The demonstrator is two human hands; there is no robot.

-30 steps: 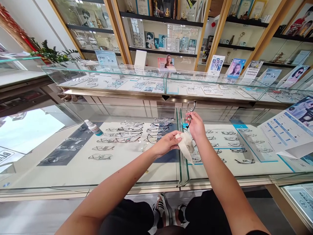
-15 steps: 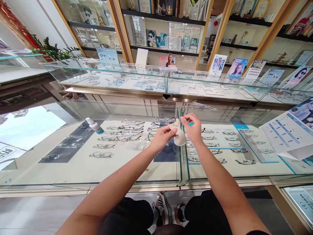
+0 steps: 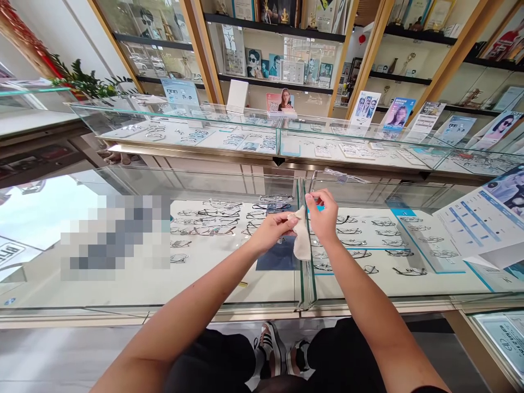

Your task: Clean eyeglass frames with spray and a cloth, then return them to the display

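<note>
A cream-coloured cloth [image 3: 302,240] hangs over the seam between two glass display counters. My left hand [image 3: 273,229] pinches its upper left part between thumb and fingers. Just to the right, my right hand [image 3: 323,213] is raised with thumb and fingertips pressed together near the top of the cloth; what they hold, if anything, is too small to make out. Below the glass lie rows of eyeglasses [image 3: 216,221] on the left and more frames [image 3: 388,232] on the right.
A pixelated patch covers the left part of the near counter. A printed calendar stand [image 3: 470,224] is at the right. Clear plastic packaging [image 3: 344,176] lies behind my right hand. Beyond stand a second glass counter [image 3: 229,155] with cards and shelves [image 3: 278,30].
The cloth hangs lower and longer, and its top has come away from my right fingertips. The spray bottle seen on the left counter is now hidden by pixelation.
</note>
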